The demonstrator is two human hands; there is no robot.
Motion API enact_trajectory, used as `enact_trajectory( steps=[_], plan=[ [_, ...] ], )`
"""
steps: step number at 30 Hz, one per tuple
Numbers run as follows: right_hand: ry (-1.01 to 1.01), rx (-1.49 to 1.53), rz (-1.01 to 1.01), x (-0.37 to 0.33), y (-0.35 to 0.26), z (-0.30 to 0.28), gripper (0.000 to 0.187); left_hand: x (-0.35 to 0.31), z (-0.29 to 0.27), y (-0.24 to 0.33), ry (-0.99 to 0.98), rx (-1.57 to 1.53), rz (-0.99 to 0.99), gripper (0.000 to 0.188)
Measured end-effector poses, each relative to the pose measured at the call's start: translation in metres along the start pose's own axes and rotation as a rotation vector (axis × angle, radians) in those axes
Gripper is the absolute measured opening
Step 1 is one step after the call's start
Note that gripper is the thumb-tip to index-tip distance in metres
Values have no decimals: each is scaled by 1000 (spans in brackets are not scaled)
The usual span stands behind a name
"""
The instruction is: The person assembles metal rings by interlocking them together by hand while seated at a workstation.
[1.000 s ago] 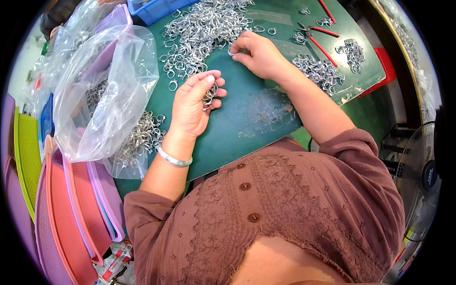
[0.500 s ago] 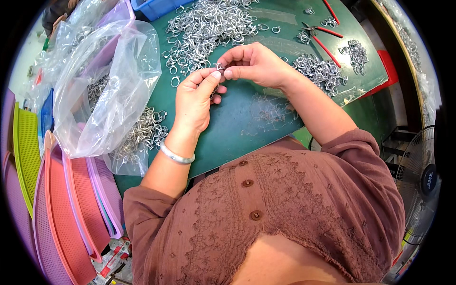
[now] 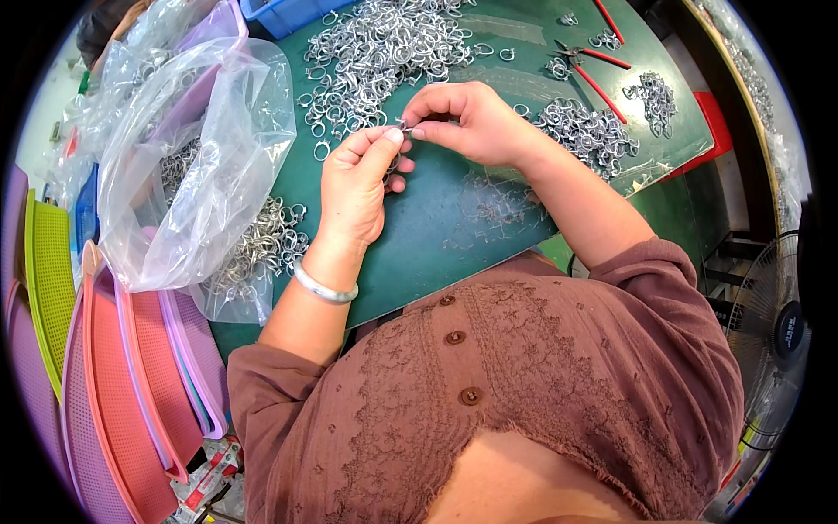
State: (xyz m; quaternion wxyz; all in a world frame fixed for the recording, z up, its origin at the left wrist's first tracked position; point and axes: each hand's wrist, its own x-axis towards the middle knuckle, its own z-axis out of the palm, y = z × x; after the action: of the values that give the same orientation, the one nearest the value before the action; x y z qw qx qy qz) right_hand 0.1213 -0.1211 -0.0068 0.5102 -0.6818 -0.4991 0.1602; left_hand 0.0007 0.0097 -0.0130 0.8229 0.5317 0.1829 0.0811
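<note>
Over the green tabletop point(image 3: 419, 218), just below the big heap of metal rings point(image 3: 384, 52), both hands meet fingertip to fingertip around one small ring point(image 3: 405, 128). The left hand point(image 3: 356, 179) rises from a bent elbow, forearm slanting up past a pale bracelet point(image 3: 325, 286), its thumb pressed against the curled index finger to pinch the ring; more metal shows in the palm behind the thumb, the lower fingers loosely bent about it. The right hand point(image 3: 471, 124) reaches across from the right, forearm angled up and inward, knuckles high, thumb and index finger closed at the ring's other side. Beyond its wrist lies a smaller ring pile point(image 3: 589, 135).
</note>
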Motion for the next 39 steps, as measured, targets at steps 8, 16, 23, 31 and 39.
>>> enact_trajectory(
  steps=[8, 16, 23, 31, 39],
  plan=[
    [71, -48, -83, -1, -10, 3, 15, 0, 0, 1, 46, 38, 5, 16],
    [226, -52, -2, 1, 4, -2, 15, 1, -2, 0, -42, -41, -34, 21],
    [249, -113, 116, 3, 10, -7, 15, 1, -2, 0, -67, -69, -52, 21],
    [330, -495, 47, 7, 25, -14, 19, 2, -6, 4, -147, -287, -146, 32],
    [202, -789, 33, 14, 33, -14, 17, 6, -14, 5, -202, -426, -189, 25]
  ],
)
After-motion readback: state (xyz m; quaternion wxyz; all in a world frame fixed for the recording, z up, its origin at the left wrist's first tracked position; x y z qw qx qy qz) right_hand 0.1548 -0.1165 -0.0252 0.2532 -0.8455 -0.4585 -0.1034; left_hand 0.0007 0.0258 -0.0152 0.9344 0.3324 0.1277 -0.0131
